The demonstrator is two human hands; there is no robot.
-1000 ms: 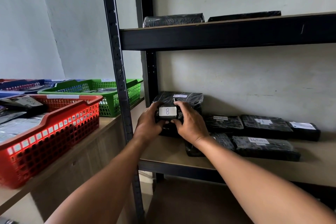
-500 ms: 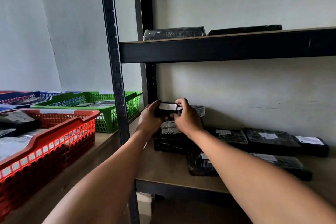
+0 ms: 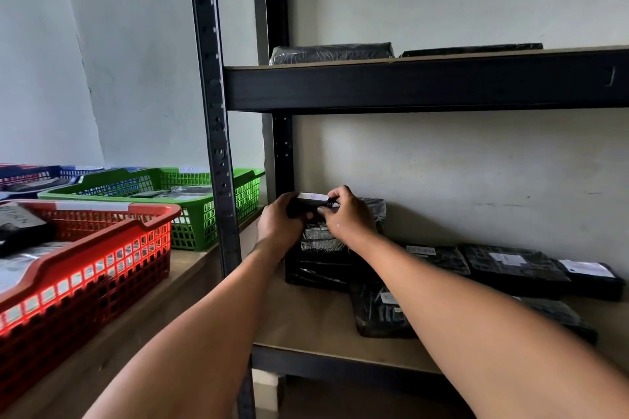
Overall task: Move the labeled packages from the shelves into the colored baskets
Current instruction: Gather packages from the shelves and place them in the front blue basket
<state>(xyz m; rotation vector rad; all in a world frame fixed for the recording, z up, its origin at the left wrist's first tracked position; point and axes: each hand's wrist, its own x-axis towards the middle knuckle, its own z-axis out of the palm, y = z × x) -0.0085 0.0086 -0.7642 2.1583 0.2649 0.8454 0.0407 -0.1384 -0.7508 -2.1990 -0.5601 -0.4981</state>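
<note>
A small black package [image 3: 311, 203] with a white label on top is held just above a stack of black wrapped packages [image 3: 323, 258] at the left end of the lower shelf [image 3: 306, 323]. My left hand [image 3: 279, 221] grips its left end and my right hand [image 3: 347, 214] pinches its right end. More labelled black packages [image 3: 510, 265] lie along the shelf to the right. A red basket [image 3: 88, 269] and a green basket [image 3: 190, 201] stand on the counter at the left, both with packages inside.
A black metal upright [image 3: 212, 133] of the rack stands between the baskets and the shelf. The upper shelf [image 3: 425, 82] carries two dark packages. Blue baskets [image 3: 41, 177] sit behind the red one. The wall closes off the back of the shelves.
Both hands have lifted the small labelled package off the stack and tilted it so its label faces up. The view has tipped upward.
</note>
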